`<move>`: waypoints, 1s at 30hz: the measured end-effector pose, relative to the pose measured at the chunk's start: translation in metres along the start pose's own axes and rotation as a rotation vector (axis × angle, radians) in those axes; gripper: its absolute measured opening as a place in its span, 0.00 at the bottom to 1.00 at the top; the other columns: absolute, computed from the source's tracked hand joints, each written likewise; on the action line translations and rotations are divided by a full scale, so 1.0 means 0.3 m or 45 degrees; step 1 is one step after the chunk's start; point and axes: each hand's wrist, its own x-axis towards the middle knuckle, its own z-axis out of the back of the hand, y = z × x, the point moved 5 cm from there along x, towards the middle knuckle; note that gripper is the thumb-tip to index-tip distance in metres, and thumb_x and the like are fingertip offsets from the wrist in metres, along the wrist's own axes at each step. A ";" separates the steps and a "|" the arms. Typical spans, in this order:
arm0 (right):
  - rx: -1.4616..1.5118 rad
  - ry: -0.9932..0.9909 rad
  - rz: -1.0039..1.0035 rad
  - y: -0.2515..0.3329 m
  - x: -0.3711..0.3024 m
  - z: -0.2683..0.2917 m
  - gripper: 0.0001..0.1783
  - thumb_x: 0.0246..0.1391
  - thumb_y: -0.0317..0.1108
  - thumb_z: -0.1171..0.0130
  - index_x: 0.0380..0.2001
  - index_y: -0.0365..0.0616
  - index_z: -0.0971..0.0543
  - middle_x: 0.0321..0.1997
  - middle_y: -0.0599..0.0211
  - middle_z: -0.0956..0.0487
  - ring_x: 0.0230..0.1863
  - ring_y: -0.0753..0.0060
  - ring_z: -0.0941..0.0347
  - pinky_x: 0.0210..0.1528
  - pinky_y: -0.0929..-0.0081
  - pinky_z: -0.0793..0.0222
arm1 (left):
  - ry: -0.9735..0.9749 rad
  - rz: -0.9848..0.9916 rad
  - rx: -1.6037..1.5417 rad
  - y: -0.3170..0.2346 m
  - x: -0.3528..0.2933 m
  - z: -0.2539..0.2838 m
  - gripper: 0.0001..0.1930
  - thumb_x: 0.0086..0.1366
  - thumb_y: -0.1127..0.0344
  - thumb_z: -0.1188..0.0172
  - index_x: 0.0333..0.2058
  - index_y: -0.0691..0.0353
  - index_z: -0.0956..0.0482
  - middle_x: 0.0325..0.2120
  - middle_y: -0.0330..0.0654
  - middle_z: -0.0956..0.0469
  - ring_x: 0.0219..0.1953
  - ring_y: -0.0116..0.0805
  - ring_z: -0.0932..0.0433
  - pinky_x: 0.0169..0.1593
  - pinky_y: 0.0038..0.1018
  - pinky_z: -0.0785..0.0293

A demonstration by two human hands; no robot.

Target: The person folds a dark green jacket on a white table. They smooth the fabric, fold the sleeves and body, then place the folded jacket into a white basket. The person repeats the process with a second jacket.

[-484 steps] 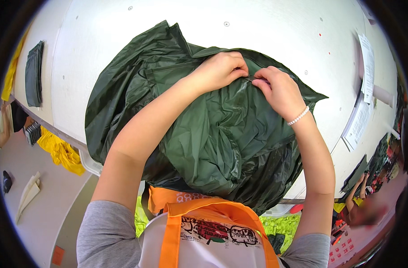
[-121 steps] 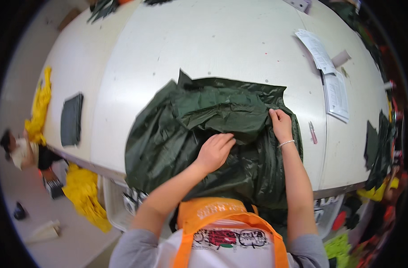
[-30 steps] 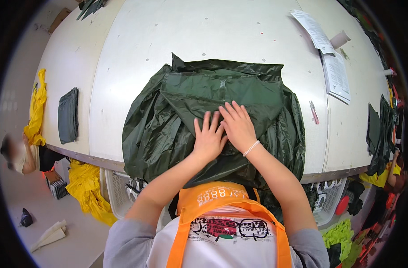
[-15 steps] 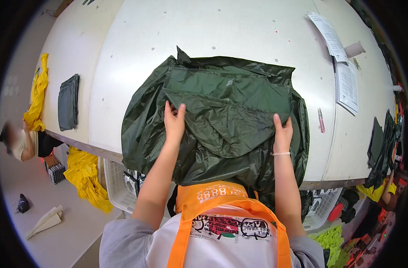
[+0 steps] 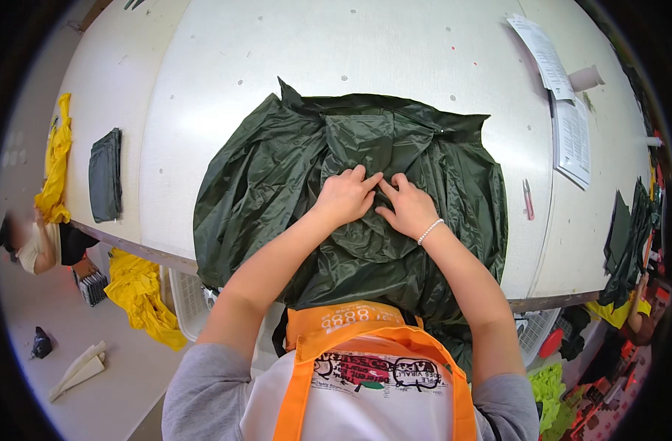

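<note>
— Head view: where's the dark green raincoat (image 5: 292, 169)?
— Spread on my white table (image 5: 226, 66), hanging over its near edge.
— Your hands?
— My left hand (image 5: 345, 197) and right hand (image 5: 407, 209) lie side by side mid-raincoat, fingers flat, pressing the fabric, gripping nothing.

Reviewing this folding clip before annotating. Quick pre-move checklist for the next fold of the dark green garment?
1. Both hands on the garment: ok. Left hand and right hand press side by side on the dark green garment, near its middle.
2. Garment lies fully on the white table: not ok. Its near part hangs over the front edge.
3. Fabric smooth: not ok. Creases show across both sides.
4. Space beyond the garment: ok. The papers and the small red-handled tool lie apart from it on the right.
5. Fastening closed: cannot tell.
</note>
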 end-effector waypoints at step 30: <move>-0.121 -0.661 -1.128 -0.960 -0.568 0.165 0.17 0.51 0.31 0.40 0.44 0.37 0.26 0.45 0.51 0.28 0.45 0.52 0.31 0.53 0.60 0.36 | -0.051 0.637 -0.156 0.168 0.348 0.109 0.21 0.57 0.51 0.39 0.43 0.61 0.21 0.42 0.44 0.25 0.42 0.43 0.23 0.44 0.36 0.26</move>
